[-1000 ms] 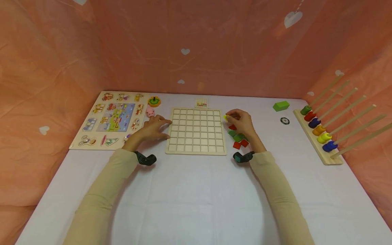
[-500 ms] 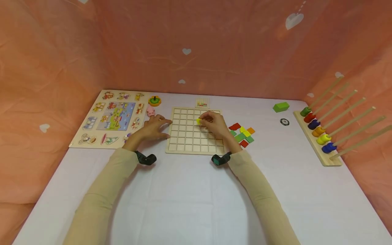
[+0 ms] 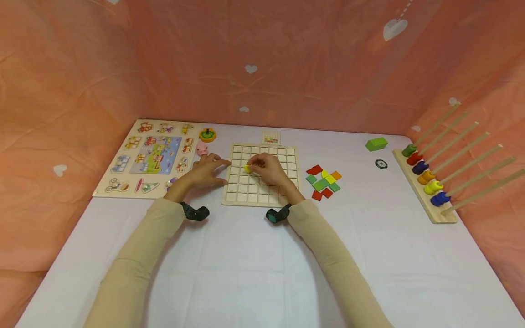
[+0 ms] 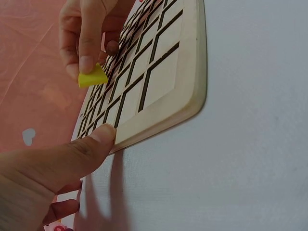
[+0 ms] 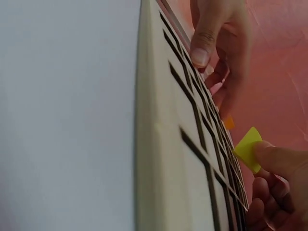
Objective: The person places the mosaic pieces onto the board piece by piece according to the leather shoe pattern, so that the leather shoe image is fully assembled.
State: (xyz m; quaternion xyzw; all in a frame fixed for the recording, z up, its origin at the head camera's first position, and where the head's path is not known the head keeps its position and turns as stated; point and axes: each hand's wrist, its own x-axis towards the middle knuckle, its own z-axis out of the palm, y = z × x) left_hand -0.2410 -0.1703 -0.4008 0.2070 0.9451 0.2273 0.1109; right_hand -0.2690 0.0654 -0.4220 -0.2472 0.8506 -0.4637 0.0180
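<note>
A pale wooden grid board (image 3: 243,198) lies on the white table in the head view. My right hand (image 3: 268,168) is over its middle and pinches a yellow tile (image 3: 248,169) between thumb and fingers. The right wrist view shows this tile (image 5: 249,149) tilted, just above the grid. At the board's left edge rests my left hand (image 3: 206,171), thumb and forefinger spread apart along it. In the left wrist view, its thumb (image 4: 98,139) touches the board's rim. Red, green, yellow and orange tiles (image 3: 321,184) lie loose to the right of the board.
A small pattern card (image 3: 271,138) lies behind the board. To the left are a wooden picture puzzle (image 3: 155,155), a pink pig piece (image 3: 202,148) and a round green-and-orange piece (image 3: 208,134). A green block (image 3: 376,144), a round chip (image 3: 381,163) and a peg rack (image 3: 426,187) stand right.
My right hand has carried the yellow tile leftward from beside the loose tiles to over the board's middle. The left hand has stayed at the board's left edge.
</note>
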